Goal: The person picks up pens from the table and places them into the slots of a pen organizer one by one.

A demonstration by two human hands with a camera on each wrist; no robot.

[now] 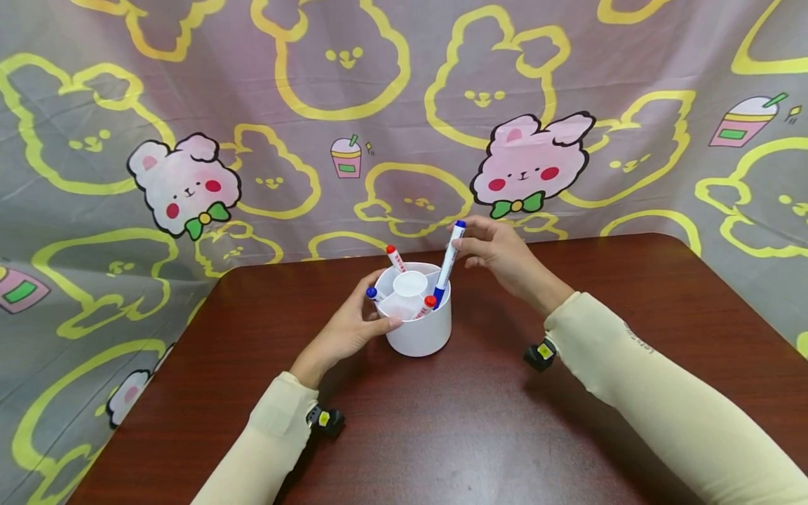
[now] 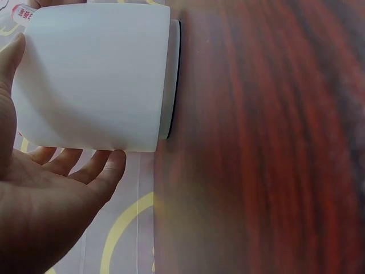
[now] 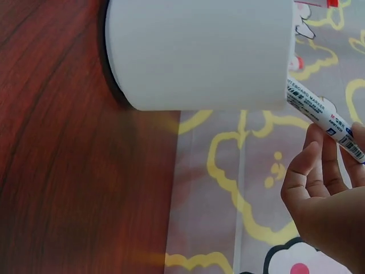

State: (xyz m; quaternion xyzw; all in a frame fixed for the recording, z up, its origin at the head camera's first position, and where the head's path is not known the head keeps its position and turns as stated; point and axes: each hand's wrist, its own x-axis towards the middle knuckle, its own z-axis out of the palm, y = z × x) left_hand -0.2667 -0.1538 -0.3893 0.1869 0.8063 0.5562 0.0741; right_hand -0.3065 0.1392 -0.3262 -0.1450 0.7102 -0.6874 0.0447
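Left hand (image 1: 344,330) cups left wall of white holder (image 1: 419,335) at table centre, fingers loosely spread on it. Right of holder rim, right hand (image 1: 499,254) pinches blue marker (image 1: 447,264) near cap, tip inside. Risk: tilted marker levers on rim, tipping holder if steadying hand slips.
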